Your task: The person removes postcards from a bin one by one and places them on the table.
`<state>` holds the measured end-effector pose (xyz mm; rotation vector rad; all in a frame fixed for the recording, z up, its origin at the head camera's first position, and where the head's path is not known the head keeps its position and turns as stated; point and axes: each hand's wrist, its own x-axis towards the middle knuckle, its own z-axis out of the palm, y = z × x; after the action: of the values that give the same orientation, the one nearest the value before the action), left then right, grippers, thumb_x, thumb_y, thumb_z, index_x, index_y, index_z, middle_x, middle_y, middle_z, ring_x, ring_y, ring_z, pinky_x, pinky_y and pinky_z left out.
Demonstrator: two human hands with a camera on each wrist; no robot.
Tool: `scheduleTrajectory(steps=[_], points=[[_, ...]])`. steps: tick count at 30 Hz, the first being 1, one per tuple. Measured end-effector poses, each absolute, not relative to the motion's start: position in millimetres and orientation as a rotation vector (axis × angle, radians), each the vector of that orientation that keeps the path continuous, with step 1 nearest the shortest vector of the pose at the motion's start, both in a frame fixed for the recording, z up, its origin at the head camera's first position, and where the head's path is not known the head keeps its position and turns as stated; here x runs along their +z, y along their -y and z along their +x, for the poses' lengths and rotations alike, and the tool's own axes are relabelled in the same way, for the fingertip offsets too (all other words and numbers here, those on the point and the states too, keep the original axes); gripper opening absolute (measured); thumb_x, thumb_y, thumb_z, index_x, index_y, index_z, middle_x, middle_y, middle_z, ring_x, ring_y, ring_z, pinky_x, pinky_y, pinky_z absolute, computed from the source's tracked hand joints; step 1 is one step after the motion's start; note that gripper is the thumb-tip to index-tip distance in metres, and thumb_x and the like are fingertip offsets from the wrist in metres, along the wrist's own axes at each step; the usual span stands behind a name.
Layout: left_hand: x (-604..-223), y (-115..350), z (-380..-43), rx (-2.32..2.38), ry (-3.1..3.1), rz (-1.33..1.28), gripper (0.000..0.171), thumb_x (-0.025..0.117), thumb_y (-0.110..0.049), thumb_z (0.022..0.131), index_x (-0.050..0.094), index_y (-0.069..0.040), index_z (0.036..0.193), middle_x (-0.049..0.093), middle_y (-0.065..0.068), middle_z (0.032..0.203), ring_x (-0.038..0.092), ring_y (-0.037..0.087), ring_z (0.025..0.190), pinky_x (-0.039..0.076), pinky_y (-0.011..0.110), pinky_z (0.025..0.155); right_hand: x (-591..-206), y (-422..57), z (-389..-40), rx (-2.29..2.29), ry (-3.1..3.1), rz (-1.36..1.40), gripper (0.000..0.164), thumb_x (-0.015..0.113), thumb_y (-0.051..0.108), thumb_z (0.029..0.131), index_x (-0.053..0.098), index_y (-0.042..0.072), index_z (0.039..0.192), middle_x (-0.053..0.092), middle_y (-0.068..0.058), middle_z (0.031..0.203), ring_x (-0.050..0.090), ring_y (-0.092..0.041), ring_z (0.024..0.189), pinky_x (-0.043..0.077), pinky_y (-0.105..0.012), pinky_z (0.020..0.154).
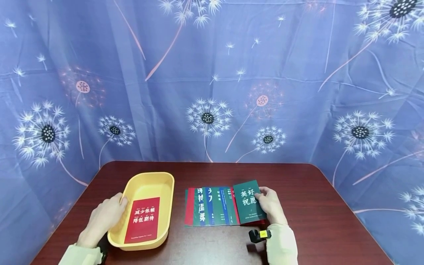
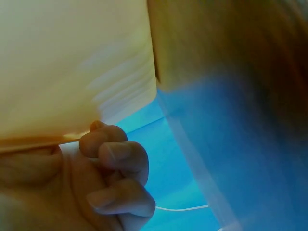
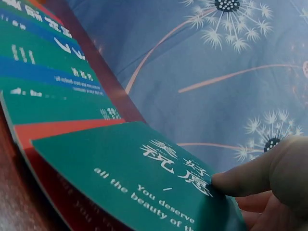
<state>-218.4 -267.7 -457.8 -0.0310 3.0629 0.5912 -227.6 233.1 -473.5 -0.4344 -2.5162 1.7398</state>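
A yellow plastic basin (image 1: 167, 206) stands at the left of the table with a red card (image 1: 142, 221) lying in it, white writing facing up. My left hand (image 1: 107, 213) grips the basin's left rim, thumb over the edge and fingers curled beneath, as the left wrist view shows. At the right, my right hand (image 1: 269, 203) pinches a green card (image 1: 248, 206) by its right edge, thumb on top. This card is tilted up over the right end of a row of overlapping cards (image 1: 215, 206) in red, green and blue. Beneath it a red card (image 3: 53, 187) partly shows.
The dark reddish-brown table (image 1: 198, 246) ends at the back against a blue curtain (image 1: 212, 88) printed with dandelions. A black wrist camera (image 1: 258, 235) with a yellow label sits by my right sleeve (image 1: 281, 244).
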Motion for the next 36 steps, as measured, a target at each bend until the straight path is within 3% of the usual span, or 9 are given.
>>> scheduleTrajectory(steps=[16,25,36], points=[[-456.4,268.8,-216.7,0.602,-3.027,-0.045,0.043,0.034,-0.033,0.103,0.054,0.002,0.117,0.052,0.007,0.072,0.054,0.025,0.068,0.044,0.046,0.061,-485.2,-238.1,-229.3,1.535,2.588,-0.518,0.032,0.057,0.009,0.093,0.058,-0.008,0.12,0.058,-0.016,0.09,0.055,-0.021,0.069,0.046,-0.032,0.058],[-458.7,266.6,-218.9,0.605,-3.034,-0.039,0.041,0.035,-0.033,0.103,0.055,0.001,0.114,0.052,0.007,0.072,0.055,0.026,0.068,0.044,0.048,0.061,-477.2,-240.1,-222.1,1.185,2.685,-0.533,0.032,0.053,0.017,0.094,0.061,-0.007,0.114,0.062,-0.027,0.106,0.058,-0.04,0.092,0.046,-0.051,0.078],[-456.7,266.8,-217.3,0.604,-3.031,-0.048,0.041,0.034,-0.032,0.103,0.054,0.002,0.115,0.05,0.007,0.071,0.053,0.025,0.067,0.043,0.046,0.06,-473.6,-239.2,-222.0,1.001,2.727,-0.519,0.033,0.052,0.018,0.092,0.063,-0.006,0.111,0.065,-0.025,0.1,0.06,-0.043,0.09,0.044,-0.054,0.079]])
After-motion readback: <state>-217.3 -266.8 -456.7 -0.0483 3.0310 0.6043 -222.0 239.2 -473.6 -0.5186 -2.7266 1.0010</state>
